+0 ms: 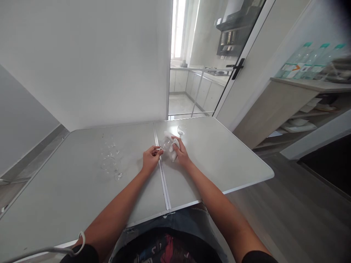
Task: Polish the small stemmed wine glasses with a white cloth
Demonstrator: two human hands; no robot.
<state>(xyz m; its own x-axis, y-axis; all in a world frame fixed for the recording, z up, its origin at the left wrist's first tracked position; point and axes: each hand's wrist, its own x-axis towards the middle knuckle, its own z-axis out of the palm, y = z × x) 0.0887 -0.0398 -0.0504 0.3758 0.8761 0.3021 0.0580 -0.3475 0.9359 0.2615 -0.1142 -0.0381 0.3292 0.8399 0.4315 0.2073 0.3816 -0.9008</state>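
Observation:
My left hand (151, 157) pinches one narrow end of a clear stemmed glass (166, 143), held just above the table. In my right hand (181, 151) is a crumpled white cloth (174, 145), pressed against the glass's other end and partly covering it. Just beyond my right hand, another clear glass (180, 131) is on the table. To the left of my left hand, several clear glasses (112, 157) are grouped together; their outlines are faint against the pale top, so their exact poses are hard to make out.
The pale folding table (216, 153) has a metal seam (163, 179) down its middle. A white wall (109, 65) and a glazed door (203, 62) stand behind it. On the right, a wooden shelf (298, 86) carries several water bottles (297, 64). A grey cable (52, 250) lies by my left arm.

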